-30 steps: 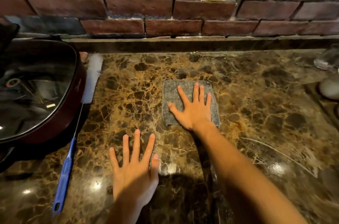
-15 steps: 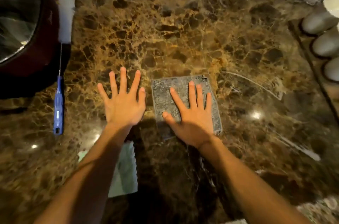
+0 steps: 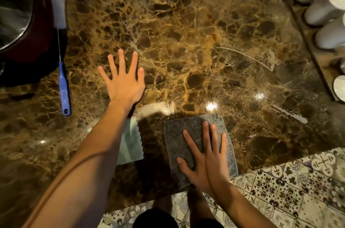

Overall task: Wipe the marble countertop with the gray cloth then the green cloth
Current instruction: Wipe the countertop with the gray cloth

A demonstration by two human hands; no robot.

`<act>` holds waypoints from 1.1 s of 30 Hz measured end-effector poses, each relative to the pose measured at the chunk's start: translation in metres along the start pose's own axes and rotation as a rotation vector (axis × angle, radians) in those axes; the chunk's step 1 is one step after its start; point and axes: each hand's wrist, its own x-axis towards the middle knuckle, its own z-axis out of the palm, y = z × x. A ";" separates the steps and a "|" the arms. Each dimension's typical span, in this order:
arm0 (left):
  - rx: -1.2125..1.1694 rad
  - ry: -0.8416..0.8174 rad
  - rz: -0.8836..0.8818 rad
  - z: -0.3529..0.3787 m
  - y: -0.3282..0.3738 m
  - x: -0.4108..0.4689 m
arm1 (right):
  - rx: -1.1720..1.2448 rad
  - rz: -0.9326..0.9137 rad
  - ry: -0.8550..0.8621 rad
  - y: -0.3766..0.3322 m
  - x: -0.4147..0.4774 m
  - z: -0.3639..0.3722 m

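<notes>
The gray cloth (image 3: 179, 134) lies flat on the brown marble countertop (image 3: 186, 31), close to its front edge. My right hand (image 3: 203, 160) presses on it palm down with the fingers spread. My left hand (image 3: 124, 82) rests flat and bare on the marble, farther back and to the left. The pale green cloth (image 3: 130, 143) lies between the two hands, partly hidden under my left forearm. Wet streaks shine on the marble right of the gray cloth.
A dark red pot (image 3: 16, 13) stands at the far left, with a white bottle brush with a blue handle (image 3: 63, 85) beside it. Several white cups (image 3: 321, 9) sit on a wooden tray (image 3: 306, 44) at the right. Patterned floor tiles (image 3: 289, 190) show below the counter edge.
My right hand has dragged the gray cloth from the back of the counter toward the front edge. My left hand stays flat on the marble. The view has tilted down.
</notes>
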 end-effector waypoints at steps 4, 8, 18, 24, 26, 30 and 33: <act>0.003 0.011 -0.001 0.004 -0.001 0.003 | -0.009 0.023 0.026 0.001 0.032 -0.002; 0.010 0.036 0.007 0.008 -0.002 0.003 | 0.055 0.096 0.056 0.009 0.112 -0.014; 0.001 0.085 0.010 0.014 -0.004 0.005 | 0.091 0.160 -0.104 0.041 0.320 -0.063; -0.007 0.110 0.028 0.018 -0.009 0.007 | 0.107 0.143 -0.115 0.046 0.332 -0.072; 0.007 0.101 0.032 0.018 -0.009 0.008 | 0.112 0.116 -0.070 0.046 0.309 -0.064; 0.018 0.036 0.009 0.011 -0.004 0.006 | 0.079 0.063 -0.035 0.053 0.232 -0.045; 0.004 0.026 0.036 0.002 0.004 0.000 | 0.065 0.050 -0.031 0.064 0.167 -0.036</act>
